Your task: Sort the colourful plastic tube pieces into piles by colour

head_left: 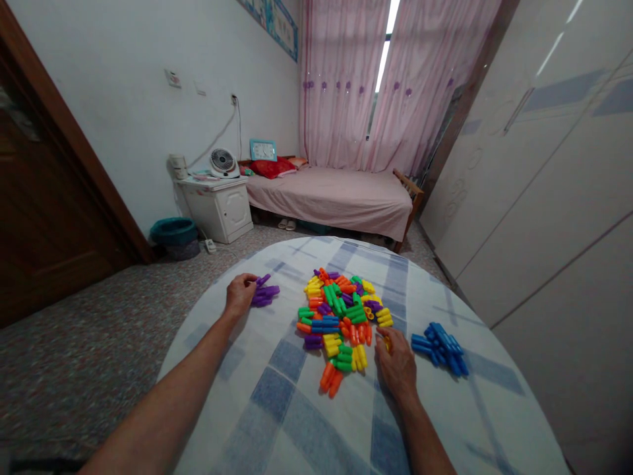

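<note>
My left hand (241,293) is at the left side of the round table, its fingers pinched on a purple plastic building piece (263,280). Directly beneath and beside it lies a small purple pile (265,296) of the same kind. My right hand (396,361) rests at the lower right edge of a mixed heap (341,310) of orange, green, yellow, purple and blue tube-shaped pieces. Its fingers are curled round a yellow piece (388,344), mostly hidden by them. A separate blue pile (442,348) lies to the right of this hand.
A checked cloth (306,422) covers the table. Beyond it stand a bed (336,191) and a white cabinet (237,210) with a fan (223,161). A lined bin (175,234) is on the floor at left, and a wardrobe (534,171) rises along the right.
</note>
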The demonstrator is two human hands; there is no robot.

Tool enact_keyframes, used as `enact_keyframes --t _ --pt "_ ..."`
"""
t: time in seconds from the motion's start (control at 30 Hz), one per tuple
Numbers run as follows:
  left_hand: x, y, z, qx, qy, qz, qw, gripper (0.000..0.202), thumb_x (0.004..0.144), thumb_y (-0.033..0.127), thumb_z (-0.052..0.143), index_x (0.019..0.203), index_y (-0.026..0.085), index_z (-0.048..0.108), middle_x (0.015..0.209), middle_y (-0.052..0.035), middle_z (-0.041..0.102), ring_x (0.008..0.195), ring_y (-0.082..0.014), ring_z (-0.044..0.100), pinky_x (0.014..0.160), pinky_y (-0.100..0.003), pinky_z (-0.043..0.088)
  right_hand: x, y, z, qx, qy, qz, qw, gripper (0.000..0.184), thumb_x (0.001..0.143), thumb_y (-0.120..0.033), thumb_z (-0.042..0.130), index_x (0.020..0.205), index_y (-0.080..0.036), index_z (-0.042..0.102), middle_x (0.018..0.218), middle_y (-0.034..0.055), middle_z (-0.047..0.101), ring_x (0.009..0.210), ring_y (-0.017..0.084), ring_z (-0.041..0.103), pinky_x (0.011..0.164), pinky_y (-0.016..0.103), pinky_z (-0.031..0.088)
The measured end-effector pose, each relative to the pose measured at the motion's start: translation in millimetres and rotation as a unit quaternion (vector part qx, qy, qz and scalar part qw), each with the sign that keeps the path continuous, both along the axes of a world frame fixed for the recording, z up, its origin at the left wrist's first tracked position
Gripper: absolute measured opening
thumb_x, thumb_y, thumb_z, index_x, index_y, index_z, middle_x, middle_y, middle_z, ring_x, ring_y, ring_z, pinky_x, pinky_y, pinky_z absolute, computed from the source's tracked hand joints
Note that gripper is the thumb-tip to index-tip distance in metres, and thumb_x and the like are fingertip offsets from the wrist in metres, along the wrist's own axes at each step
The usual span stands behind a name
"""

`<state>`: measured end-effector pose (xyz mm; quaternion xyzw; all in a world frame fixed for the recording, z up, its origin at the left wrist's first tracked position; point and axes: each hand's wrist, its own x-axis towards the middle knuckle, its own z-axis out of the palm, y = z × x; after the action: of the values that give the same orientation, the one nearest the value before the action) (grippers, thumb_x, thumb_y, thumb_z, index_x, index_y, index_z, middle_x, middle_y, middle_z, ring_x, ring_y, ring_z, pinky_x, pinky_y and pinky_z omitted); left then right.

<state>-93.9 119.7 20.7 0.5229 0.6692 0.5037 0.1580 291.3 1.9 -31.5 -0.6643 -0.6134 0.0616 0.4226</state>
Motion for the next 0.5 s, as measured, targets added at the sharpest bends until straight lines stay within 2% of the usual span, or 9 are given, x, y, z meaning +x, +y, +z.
enact_keyframes --t 0.13,0.2,0.27,0.4,0.43,0.5 --pt "0.6 1.4 -17.1 -0.003 0.002 -0.009 1.0 0.015 0.07 0.025 0.056 0.079 0.018 0.065 0.074 -0.0045 0.069 0.075 -0.0219 0.068 0.07 -0.037 0.055 0.3 0.6 -0.3 0.001 -0.002 0.0 1.0 0.033 0.082 -0.035 0.04 0.098 -0.017 0.063 0.105 0.0103 0.063 0.101 0.024 0.056 0.091 0.039 0.042" --pt "3.9 2.4 -21.2 -0.001 0.012 -0.018 1.0 0.016 0.071 0.026 0.054 0.079 0.017 0.065 0.073 -0.0042 0.068 0.074 -0.0219 0.068 0.071 -0.038 0.055 0.1 0.5 0.3 0.007 -0.004 0.002 1.0 0.033 0.082 -0.035 0.04 0.098 -0.017 0.063 0.104 0.0102 0.063 0.1 0.023 0.057 0.091 0.038 0.042" --pt "7.3 3.2 -20.5 0.004 0.03 -0.017 0.999 0.016 0.072 0.026 0.055 0.079 0.017 0.065 0.077 -0.0058 0.068 0.078 -0.0237 0.068 0.075 -0.041 0.055 -0.4 0.0 1.5 0.01 -0.009 0.003 1.0 0.032 0.082 -0.034 0.04 0.097 -0.017 0.063 0.103 0.01 0.064 0.098 0.023 0.057 0.089 0.038 0.043" --pt "22.6 -2.7 -9.7 0.042 0.082 -0.007 0.996 0.018 0.075 0.023 0.053 0.088 0.017 0.064 0.099 -0.011 0.064 0.105 -0.027 0.061 0.095 -0.047 0.046 -1.8 -1.2 3.8 0.01 -0.013 -0.002 1.0 0.031 0.082 -0.034 0.04 0.095 -0.018 0.063 0.101 0.0096 0.063 0.096 0.023 0.057 0.088 0.038 0.043" --pt "30.1 -6.5 -6.8 0.06 0.106 -0.03 0.992 0.019 0.076 0.022 0.052 0.091 0.018 0.064 0.102 -0.0107 0.064 0.108 -0.0261 0.059 0.097 -0.046 0.044 -2.1 -1.3 3.9 0.01 -0.012 -0.003 1.0 0.031 0.082 -0.034 0.04 0.095 -0.018 0.063 0.101 0.0094 0.063 0.096 0.023 0.057 0.088 0.038 0.043" --pt "49.7 -16.1 -2.3 0.092 0.163 -0.13 0.974 0.02 0.078 0.022 0.052 0.093 0.019 0.065 0.103 -0.0087 0.064 0.107 -0.0235 0.058 0.098 -0.043 0.044 -2.5 -1.1 3.7 0.01 -0.008 -0.004 1.0 0.03 0.082 -0.034 0.04 0.096 -0.018 0.063 0.101 0.0089 0.063 0.097 0.022 0.057 0.088 0.038 0.043"
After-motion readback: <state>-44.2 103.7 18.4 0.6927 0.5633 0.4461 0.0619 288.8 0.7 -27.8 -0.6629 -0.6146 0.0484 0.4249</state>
